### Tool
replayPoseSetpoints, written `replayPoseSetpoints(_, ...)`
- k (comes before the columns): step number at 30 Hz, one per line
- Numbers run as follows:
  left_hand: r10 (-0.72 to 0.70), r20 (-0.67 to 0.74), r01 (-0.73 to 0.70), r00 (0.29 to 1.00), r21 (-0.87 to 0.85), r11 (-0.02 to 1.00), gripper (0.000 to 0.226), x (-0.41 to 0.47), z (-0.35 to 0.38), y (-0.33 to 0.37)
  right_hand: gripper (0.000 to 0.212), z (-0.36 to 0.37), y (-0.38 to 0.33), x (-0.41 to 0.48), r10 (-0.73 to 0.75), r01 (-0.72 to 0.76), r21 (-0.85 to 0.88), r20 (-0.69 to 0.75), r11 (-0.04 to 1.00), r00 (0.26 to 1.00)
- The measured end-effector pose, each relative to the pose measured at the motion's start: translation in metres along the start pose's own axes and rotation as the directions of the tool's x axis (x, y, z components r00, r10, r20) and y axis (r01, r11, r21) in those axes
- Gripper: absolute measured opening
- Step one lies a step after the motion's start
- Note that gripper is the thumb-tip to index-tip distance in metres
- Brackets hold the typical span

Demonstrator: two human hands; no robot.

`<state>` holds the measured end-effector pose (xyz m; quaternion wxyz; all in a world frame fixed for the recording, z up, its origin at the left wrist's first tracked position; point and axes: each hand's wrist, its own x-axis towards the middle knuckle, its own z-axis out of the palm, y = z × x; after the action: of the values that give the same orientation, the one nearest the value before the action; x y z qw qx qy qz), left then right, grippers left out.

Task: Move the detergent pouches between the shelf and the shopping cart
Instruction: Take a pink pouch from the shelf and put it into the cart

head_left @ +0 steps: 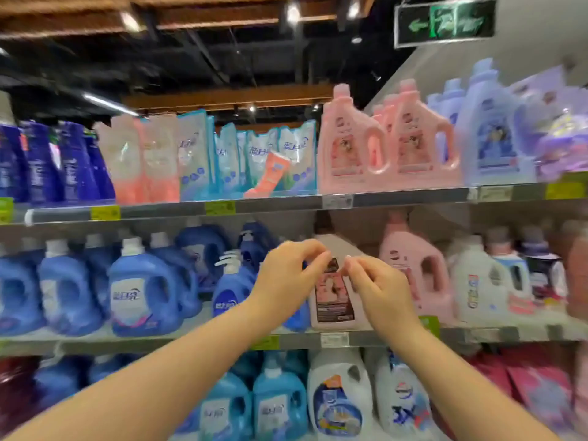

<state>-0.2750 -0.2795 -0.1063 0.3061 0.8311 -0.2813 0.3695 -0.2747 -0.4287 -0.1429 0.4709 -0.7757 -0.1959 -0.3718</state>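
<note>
- The left hand (288, 275) is being held up with its fingers curled inward, thumb and forefinger tips drawn together on nothing that can be made out.
- The right hand (377, 283) is being held the same way, its fingertips lying just beside those of the left hand without touching them.
- Both hands are being raised in front of a pink bottle (334, 302) standing on the middle shelf (95, 343), with blue bottles (140, 288) to its left.
- The detergent pouches (159, 157) are being kept upright in a row on the top shelf (159, 212), well above the hands: pink ones at the left, blue-and-white ones to their right.
- One orange pouch (270, 175) is being propped at a tilt against the blue-and-white ones.
- Pink jugs (350, 148) are being displayed just right of the pouches.
</note>
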Motion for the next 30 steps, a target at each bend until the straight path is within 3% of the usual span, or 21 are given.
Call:
replayPoseSetpoints(7, -0.075, -0.059, 0.078, 0.995, 0.046, 0.996, 0.024, 0.019, -0.081, -0.114, 0.030, 0.124, -0.022, 0.058, -0.057, 0.055, 0.033, 0.054, 0.998, 0.997)
replayPoseSetpoints(20, -0.123, -0.228, 0.165, 0.966, 0.171, 0.972, 0.014, 0.152, -0.110, -0.277, 0.031, 0.207, 0.015, 0.252, -0.216, 0.227, -0.064, 0.143, 0.972, 0.966)
replayPoseSetpoints(23, -0.131, -0.245, 0.181, 0.961, 0.198, 0.963, 0.016, 0.182, -0.114, -0.309, 0.029, 0.223, 0.025, 0.314, -0.257, 0.287, -0.188, 0.169, 0.939, 0.951)
replayPoseSetpoints(26, -0.153, -0.232, 0.209, 0.961, 0.239, 0.948, 0.021, 0.208, -0.114, -0.336, 0.025, 0.234, 0.042, 0.373, -0.201, 0.263, -0.387, 0.195, 0.884, 0.960)
replayPoseSetpoints(28, -0.164, -0.207, 0.219, 0.964, 0.281, 0.934, 0.015, 0.226, -0.110, -0.349, 0.037, 0.239, 0.058, 0.403, -0.143, 0.275, -0.537, 0.274, 0.798, 0.951)
replayPoseSetpoints(30, -0.148, -0.188, 0.194, 0.971, 0.255, 0.947, 0.012, 0.243, -0.105, -0.356, 0.051, 0.244, 0.074, 0.424, -0.107, 0.353, -0.674, 0.379, 0.649, 0.919)
